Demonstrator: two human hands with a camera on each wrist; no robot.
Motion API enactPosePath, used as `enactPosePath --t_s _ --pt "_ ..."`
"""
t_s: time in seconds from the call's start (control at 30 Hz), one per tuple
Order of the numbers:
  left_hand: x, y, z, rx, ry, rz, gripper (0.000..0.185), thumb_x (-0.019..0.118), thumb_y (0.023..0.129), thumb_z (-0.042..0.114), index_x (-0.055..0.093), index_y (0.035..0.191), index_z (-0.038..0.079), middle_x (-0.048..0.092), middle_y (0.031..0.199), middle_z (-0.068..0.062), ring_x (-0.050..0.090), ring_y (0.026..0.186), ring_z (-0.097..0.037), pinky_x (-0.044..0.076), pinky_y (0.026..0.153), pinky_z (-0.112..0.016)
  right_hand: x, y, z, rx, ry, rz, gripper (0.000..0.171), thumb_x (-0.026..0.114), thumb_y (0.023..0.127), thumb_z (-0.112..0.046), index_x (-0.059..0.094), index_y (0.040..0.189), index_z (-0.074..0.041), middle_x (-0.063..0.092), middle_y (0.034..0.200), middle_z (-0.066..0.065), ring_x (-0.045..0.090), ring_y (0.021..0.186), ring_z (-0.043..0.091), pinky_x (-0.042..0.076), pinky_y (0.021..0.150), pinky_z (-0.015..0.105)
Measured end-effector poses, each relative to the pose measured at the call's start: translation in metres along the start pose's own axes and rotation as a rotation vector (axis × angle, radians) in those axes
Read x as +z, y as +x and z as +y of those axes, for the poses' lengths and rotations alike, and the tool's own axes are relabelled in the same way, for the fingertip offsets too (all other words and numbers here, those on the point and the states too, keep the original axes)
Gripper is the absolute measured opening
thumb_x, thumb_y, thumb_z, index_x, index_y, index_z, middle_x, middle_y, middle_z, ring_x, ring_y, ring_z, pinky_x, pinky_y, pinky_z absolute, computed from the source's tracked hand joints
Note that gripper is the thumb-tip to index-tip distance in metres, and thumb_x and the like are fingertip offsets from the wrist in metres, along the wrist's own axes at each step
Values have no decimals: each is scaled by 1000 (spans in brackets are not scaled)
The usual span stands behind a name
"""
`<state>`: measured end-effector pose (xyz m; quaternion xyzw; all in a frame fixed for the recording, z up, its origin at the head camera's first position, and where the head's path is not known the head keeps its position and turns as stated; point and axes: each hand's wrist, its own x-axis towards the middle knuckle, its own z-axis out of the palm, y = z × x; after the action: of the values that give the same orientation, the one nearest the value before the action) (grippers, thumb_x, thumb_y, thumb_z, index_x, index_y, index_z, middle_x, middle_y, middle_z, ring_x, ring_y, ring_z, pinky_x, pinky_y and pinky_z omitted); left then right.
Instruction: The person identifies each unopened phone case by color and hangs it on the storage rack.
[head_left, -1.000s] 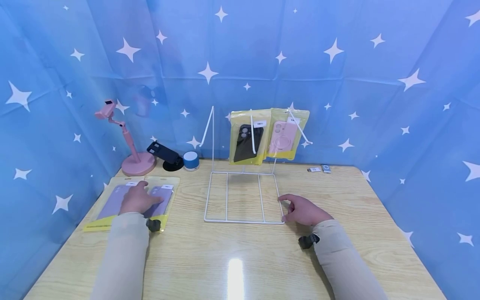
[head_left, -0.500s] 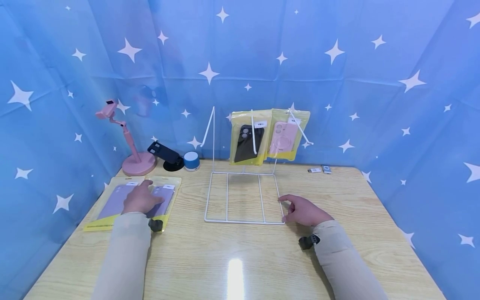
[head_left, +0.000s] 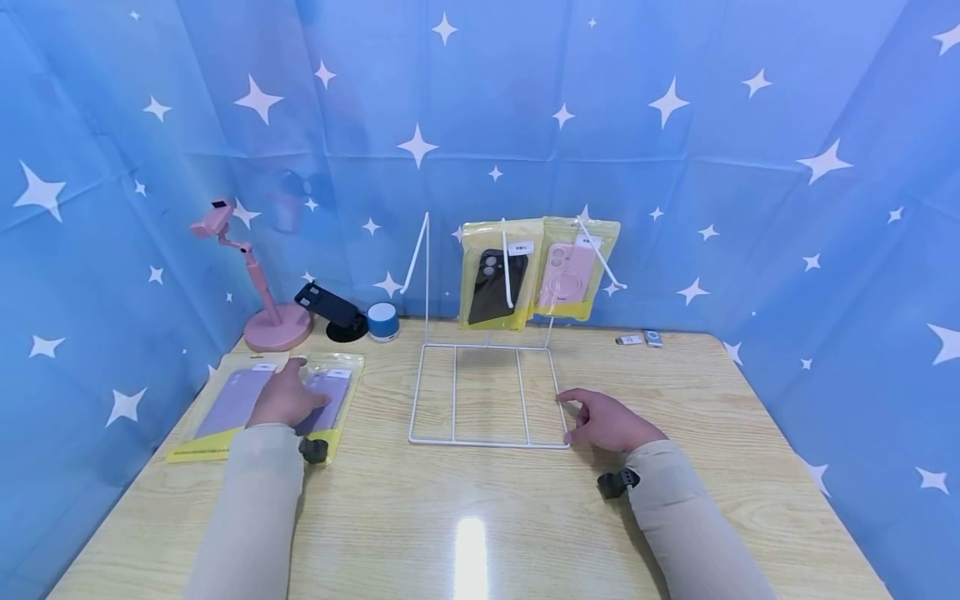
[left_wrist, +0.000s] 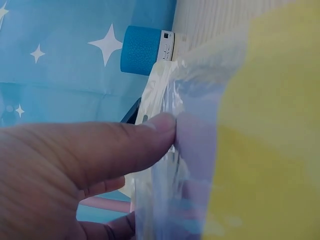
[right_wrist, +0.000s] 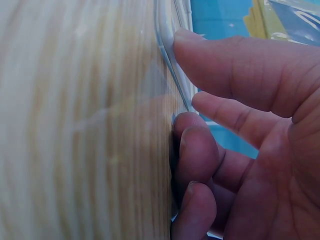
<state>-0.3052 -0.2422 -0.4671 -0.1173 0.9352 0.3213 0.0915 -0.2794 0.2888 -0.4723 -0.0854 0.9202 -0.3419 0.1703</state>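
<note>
My left hand [head_left: 285, 398] is on the right one of two bagged purple phone cases [head_left: 327, 392] lying at the table's left. Its thumb presses the front of the clear bag [left_wrist: 195, 125] in the left wrist view, with the other fingers behind the edge, partly hidden. The second bagged phone case [head_left: 232, 400] lies just left of it. My right hand [head_left: 611, 421] holds the right side bar of a white wire display rack [head_left: 487, 445], index finger and thumb at the bar near the front corner. From the rack's hooks hang a bagged black phone case [head_left: 491, 292] and a bagged pink phone case [head_left: 562, 275].
Behind the bags stand a pink stand [head_left: 277, 329], a black phone holder [head_left: 330, 307] and a small blue speaker [head_left: 383, 322]. Two small items, one a USB stick [head_left: 628, 340], lie at the back right. The rack's left hook [head_left: 414, 254] is bare. A starry curtain [head_left: 675, 167] encloses the table.
My left hand has shifted slightly right, and the right bag's top edge now looks a little raised and creased. The right hand and the rack have stayed put.
</note>
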Motion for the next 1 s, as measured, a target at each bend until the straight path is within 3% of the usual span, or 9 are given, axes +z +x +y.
enactPosePath --t_s 0.37,0.83,1.0 --pt "1 3 -1 12 -25 -1 91 75 96 20 20 166 2 32 159 -39 42 139 -55 39 114 -69 0 -1 -2 6 -15 6 67 85 89 -17 57 150 -14 59 86 7 51 72 23 43 61 36" --pt "3 5 0 23 -53 -43 78 68 100 16 29 167 14 33 165 -30 34 149 -54 36 116 -72 0 0 0 -10 -6 -4 67 85 89 -17 57 150 -13 59 86 6 50 72 23 42 61 36" --pt "1 6 1 73 -92 -41 74 63 100 11 31 167 16 29 169 -28 29 152 -54 31 118 -72 0 0 0 -4 1 -2 68 85 89 -17 56 150 -14 58 86 7 50 72 23 42 61 36"
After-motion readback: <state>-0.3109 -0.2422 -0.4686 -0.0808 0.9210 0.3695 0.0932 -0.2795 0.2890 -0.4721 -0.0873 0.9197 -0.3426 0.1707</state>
